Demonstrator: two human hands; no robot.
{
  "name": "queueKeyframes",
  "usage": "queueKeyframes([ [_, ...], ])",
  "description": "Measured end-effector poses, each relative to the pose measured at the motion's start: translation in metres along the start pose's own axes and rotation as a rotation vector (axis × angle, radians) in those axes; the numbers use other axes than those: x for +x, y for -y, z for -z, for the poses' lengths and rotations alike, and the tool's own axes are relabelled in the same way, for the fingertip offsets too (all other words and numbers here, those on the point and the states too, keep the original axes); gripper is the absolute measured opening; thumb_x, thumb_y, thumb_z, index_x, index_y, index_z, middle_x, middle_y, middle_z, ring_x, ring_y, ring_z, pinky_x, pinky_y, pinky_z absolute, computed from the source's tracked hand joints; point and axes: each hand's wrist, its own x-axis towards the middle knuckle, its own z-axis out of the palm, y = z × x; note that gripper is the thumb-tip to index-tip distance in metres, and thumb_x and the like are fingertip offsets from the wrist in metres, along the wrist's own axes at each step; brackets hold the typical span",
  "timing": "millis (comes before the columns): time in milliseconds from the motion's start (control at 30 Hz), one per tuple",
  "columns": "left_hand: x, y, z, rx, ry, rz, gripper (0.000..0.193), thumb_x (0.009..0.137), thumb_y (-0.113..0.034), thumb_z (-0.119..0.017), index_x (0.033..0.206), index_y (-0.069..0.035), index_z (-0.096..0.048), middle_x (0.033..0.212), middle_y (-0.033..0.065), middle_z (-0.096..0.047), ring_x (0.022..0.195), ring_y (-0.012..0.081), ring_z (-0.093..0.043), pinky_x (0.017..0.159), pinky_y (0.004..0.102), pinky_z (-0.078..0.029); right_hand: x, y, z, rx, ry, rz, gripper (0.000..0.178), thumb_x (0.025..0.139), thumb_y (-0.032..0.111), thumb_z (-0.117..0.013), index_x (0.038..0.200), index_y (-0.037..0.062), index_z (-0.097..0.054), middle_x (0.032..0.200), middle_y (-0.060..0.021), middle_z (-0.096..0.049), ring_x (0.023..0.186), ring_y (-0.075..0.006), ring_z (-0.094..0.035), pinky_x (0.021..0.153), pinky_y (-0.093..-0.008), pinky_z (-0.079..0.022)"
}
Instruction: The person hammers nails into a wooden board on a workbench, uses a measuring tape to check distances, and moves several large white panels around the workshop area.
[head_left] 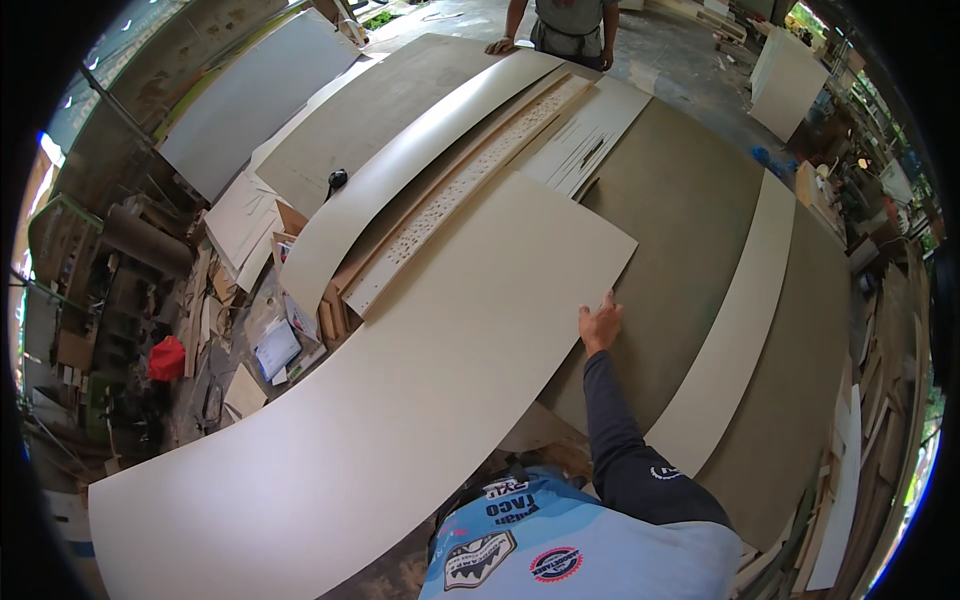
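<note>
A large cream-white sheet (430, 320) lies over the worktable (690, 190) and overhangs it toward the lower left. My right hand (600, 324) is at the right edge of this sheet, fingers stretched out and somewhat apart, with nothing gripped that I can see. My left hand is out of the picture. Beyond the sheet lies a long board with rough speckled patches (470, 165). A long, curving white strip (410, 150) runs alongside it. To the right of my hand, another pale strip (735, 320) lies along the table.
At the far edge stands a person, one hand (500, 46) on the table. A small streaked panel (590, 140) lies beyond the big sheet. On the left are a leaning white panel (265, 95), a red bag (167, 358) and wood offcuts. Stacked timber (880, 400) lines the right side.
</note>
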Motion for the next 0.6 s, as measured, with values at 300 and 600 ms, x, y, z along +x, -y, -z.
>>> queueKeyframes([
  [300,-0.022,0.013,0.001,0.048,0.042,0.068,0.032,0.083,-0.028,-0.064,0.091,0.002,-0.072,0.088,0.0142,-0.067,0.082,0.0284,-0.06,0.076,0.048,-0.047,0.033,0.009,0.001,-0.115,0.155,-0.175,0.062,0.079,0.036,-0.071,0.136,0.0158,-0.054,0.111,-0.0229,-0.058,0.097,-0.0371,-0.064,0.083,-0.046,-0.054],
  [600,-0.037,0.026,0.005,0.103,0.07,0.115,0.032,0.083,-0.028,-0.065,0.092,0.001,-0.071,0.087,0.0135,-0.067,0.08,0.0279,-0.06,0.075,0.0463,-0.048,0.036,0.024,0.002,-0.082,0.096,-0.245,0.059,0.08,0.04,-0.071,0.131,0.0126,-0.056,0.111,-0.0252,-0.06,0.097,-0.0381,-0.064,0.083,-0.047,-0.053],
])
